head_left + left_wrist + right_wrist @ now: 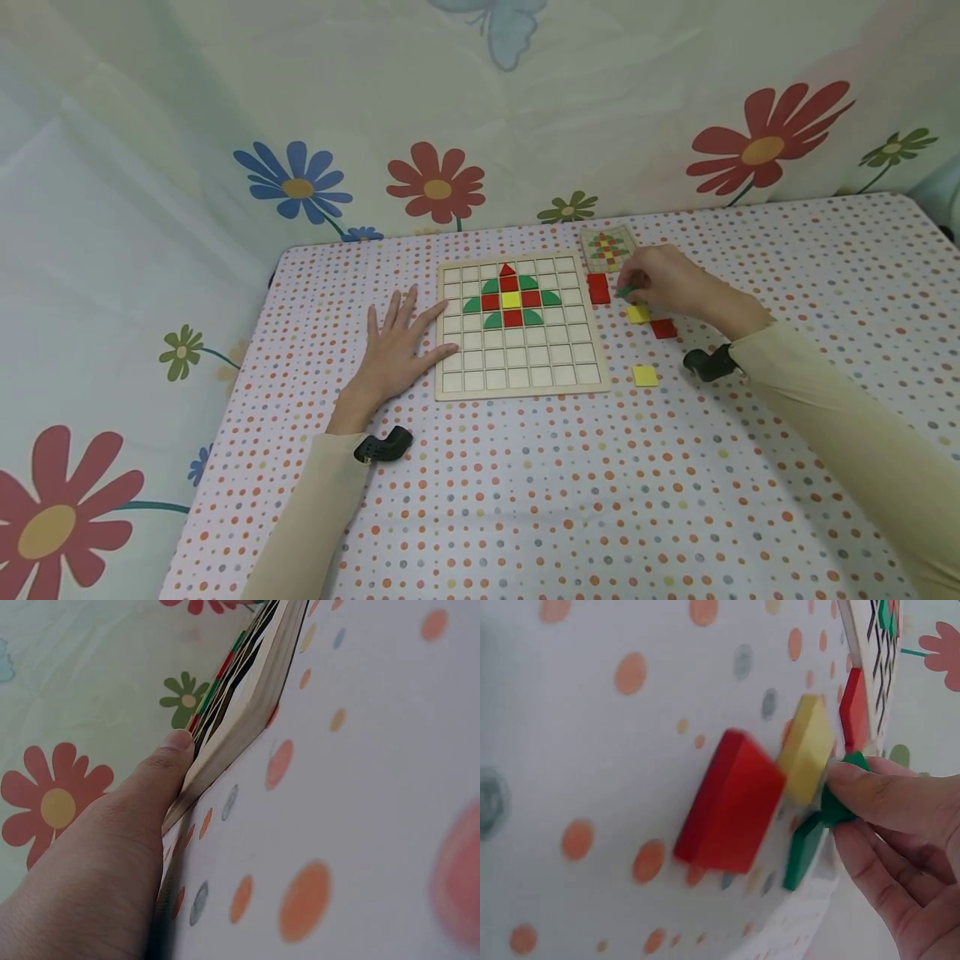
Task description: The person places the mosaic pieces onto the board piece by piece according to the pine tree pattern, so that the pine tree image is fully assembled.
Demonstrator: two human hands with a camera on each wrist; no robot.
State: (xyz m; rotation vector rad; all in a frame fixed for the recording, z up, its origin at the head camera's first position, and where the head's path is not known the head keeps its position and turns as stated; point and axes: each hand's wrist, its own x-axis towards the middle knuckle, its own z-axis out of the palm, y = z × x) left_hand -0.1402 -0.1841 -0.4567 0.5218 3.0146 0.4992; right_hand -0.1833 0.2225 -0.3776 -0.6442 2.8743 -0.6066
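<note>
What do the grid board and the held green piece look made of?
Grid board: probably unpainted matte wood, judging by its pale tan edge. Green piece: perhaps painted wood or plastic, smooth; its even colour shows no grain, so I can't tell which.

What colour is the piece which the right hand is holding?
Green. The held piece shows best in the right wrist view.

Board point(525, 358) on table point(480, 517), cloth wall point(525, 117) behind; inlaid tiles point(510, 299) in the board's back rows, around the middle columns; left hand point(390, 350) touches its left edge; card point(590, 260) just beside its back right corner; right hand point(666, 282) right of board, before card, pinching 1 small tile point(838, 801); side tiles point(598, 288) between board and right hand; 2 neighbouring tiles point(664, 329) just before that hand; lone tile point(645, 376) farther front.
</note>
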